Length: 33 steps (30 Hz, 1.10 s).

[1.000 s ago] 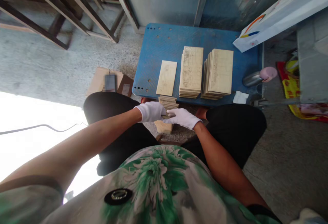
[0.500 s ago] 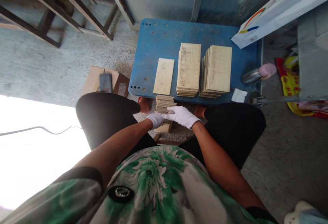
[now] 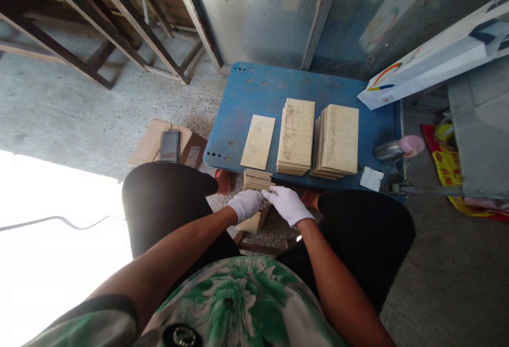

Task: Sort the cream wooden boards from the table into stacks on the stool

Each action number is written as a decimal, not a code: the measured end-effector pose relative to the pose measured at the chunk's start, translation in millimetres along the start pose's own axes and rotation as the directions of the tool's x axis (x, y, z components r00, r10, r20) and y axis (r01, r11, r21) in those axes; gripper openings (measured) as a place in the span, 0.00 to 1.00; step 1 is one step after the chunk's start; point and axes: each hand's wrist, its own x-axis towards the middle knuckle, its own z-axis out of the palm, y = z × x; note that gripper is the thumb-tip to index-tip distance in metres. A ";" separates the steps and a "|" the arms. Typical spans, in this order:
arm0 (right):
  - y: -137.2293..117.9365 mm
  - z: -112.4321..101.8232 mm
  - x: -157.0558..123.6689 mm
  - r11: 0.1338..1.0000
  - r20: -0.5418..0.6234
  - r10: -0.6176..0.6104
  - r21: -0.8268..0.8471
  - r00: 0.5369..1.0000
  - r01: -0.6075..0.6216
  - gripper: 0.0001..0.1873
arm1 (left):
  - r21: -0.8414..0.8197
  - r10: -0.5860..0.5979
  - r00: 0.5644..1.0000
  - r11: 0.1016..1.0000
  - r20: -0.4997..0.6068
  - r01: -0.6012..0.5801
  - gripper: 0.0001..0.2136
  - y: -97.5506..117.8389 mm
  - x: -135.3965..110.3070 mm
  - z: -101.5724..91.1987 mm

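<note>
White gloves cover both of my hands, which meet above a leaning stack of thin wooden boards (image 3: 257, 179) between my knees. My left hand (image 3: 247, 204) is closed over the stack's left side, its fingertips against those of the other hand. From the right, my right hand (image 3: 287, 205) reaches across with its fingers pressed together. Whatever lies between the fingertips is too small or hidden to make out. Just beyond, a single wooden board (image 3: 258, 142) lies on the blue table (image 3: 233, 103). Beside it stand a middle pile of boards (image 3: 296, 135) and a right pile of boards (image 3: 341, 139).
A steel bottle with a pink lid (image 3: 387, 150) and a white folded tissue (image 3: 371, 178) are at the table's right. A white paper bag (image 3: 425, 63) leans behind them. At left sits a cardboard box (image 3: 147, 143), with wooden frames (image 3: 131, 53) farther back.
The view has tilted, so the table sits lower in the picture. My left hand has shifted slightly right over the stack, and my right hand stays against its fingertips.
</note>
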 end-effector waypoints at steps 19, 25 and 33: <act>-4.4 22.1 -2.0 0.994 0.080 0.103 -0.048 0.991 -0.099 0.29 | -0.205 -0.419 0.828 0.908 -0.372 0.366 0.53 9.8 76.8 -82.7; -5.2 28.2 -1.0 0.990 0.127 0.136 -0.053 0.983 -0.130 0.31 | -0.161 -0.471 0.804 0.881 -0.363 0.444 0.57 21.5 97.8 -66.8; -14.4 24.8 -2.1 0.990 0.139 0.125 -0.086 0.982 -0.113 0.31 | -0.222 -0.511 0.790 0.859 -0.340 0.461 0.54 27.5 99.4 -67.3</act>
